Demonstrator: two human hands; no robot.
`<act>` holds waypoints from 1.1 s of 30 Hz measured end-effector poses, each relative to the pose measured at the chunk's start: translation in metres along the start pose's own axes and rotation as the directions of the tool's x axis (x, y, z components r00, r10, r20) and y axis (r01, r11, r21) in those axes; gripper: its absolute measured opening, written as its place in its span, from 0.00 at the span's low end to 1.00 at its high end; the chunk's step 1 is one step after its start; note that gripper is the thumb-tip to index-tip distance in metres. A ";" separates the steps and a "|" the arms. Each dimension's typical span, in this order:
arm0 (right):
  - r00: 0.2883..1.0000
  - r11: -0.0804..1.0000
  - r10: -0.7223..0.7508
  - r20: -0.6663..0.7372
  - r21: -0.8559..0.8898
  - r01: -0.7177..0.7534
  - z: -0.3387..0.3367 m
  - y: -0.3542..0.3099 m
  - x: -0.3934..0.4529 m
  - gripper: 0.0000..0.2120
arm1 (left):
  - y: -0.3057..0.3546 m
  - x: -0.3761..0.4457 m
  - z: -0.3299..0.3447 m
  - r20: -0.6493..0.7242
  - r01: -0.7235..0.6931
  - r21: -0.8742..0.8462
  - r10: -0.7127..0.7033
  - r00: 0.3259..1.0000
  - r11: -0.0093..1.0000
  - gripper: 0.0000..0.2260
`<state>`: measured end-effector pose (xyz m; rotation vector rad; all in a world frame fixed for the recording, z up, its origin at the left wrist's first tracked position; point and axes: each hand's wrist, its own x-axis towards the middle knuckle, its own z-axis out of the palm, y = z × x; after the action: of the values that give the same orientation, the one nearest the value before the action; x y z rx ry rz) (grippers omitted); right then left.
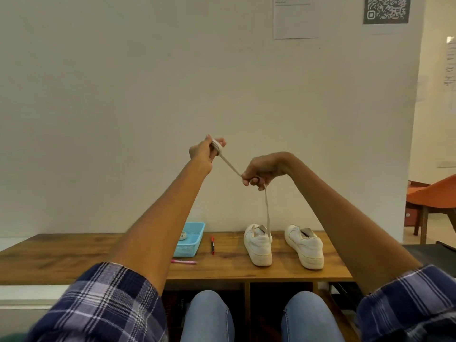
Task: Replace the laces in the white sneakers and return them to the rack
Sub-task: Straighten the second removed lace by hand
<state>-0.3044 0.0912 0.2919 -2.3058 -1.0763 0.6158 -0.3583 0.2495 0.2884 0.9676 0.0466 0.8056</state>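
Plaid sleeves (106,302) and my two denim knees (209,314) fill the bottom of my view, rolled cuffs baring both forearms. Below my raised hands runs a wooden rack top (74,253), brown and grained, with dark open compartments under it between my knees. Behind my hands rises a plain white wall (123,82); high above my right hand a printed sheet (295,17) and a QR code poster (386,9) are stuck to it. Far out beyond my right arm stands an orange chair (434,193) in a brighter room.

My left hand (204,151) is up, fingers curled with the white lace (230,169) wound around them. The lace runs taut down to my right hand (261,171), which pinches it between curled fingers, then hangs on to the left sneaker (258,243) directly beneath that hand. The right sneaker (304,245) sits just beside it, under my right forearm, apart from its mate.

Under my left forearm sits a blue basket (191,240), partly hidden by the arm, with something small and pale inside. Between basket and sneakers lies a red-capped marker (212,245); a pink pen (183,262) lies nearer me, touching my forearm's edge in view.
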 end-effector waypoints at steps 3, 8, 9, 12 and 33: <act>0.996 0.994 -0.081 0.032 0.078 0.078 0.008 0.004 0.004 0.14 | 0.000 0.004 0.001 -0.035 -0.025 0.013 0.026 0.999 1.000 0.14; 0.953 0.922 -0.296 -0.059 0.242 0.301 0.008 -0.013 -0.002 0.15 | -0.016 0.013 -0.017 0.080 -0.225 0.604 0.223 0.972 0.764 0.16; 0.945 0.912 -0.307 -0.112 0.250 0.325 0.006 -0.017 -0.003 0.15 | -0.019 0.011 -0.020 0.147 -0.268 0.658 0.230 0.962 0.703 0.16; 0.915 0.876 -0.268 -0.301 0.319 0.361 -0.005 -0.020 -0.005 0.14 | -0.024 0.002 -0.024 0.316 -0.312 0.645 0.128 0.940 0.697 0.14; 0.795 0.707 0.060 -0.603 0.588 0.393 -0.024 -0.008 -0.007 0.14 | -0.027 -0.019 0.009 0.455 -0.289 0.616 -0.031 0.890 0.733 0.19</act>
<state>-0.2982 0.0840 0.3167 -1.5186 -0.5922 0.1359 -0.3528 0.2228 0.2678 1.8589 -0.1377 0.6857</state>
